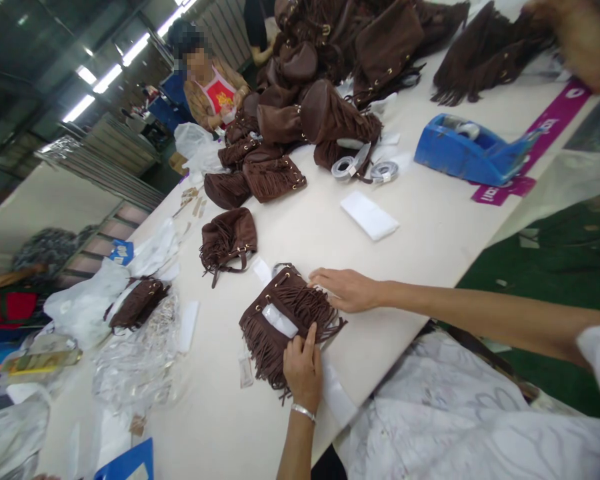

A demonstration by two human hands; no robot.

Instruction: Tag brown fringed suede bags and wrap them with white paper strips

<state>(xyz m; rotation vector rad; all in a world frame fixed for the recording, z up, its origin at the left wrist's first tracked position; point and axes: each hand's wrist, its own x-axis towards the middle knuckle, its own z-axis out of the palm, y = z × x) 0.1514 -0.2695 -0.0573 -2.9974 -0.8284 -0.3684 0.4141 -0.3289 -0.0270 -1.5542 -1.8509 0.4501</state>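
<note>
A brown fringed bag (pixel 266 313) lies flat on the white table (pixel 290 233), with a white wrapped piece (pixel 280 321) on its middle. My left hand (pixel 304 370), a bracelet on its wrist, rests on the bag's near fringe, index finger stretched out, and holds nothing that I can see. Across the bag, my right hand (pixel 347 288) lies at the upper right edge, its fingers spread over the fringe. Another brown bag (pixel 230 237) sits just beyond, its strap towards me.
Brown bags (pixel 280 127) are piled at the back, near a person in a red apron (pixel 219 93). A blue tape dispenser (pixel 467 150) and folded white paper (pixel 369 215) lie right. Plastic bags (pixel 135 360) cover the left. Another person's blurred hand (pixel 587 43) shows top right.
</note>
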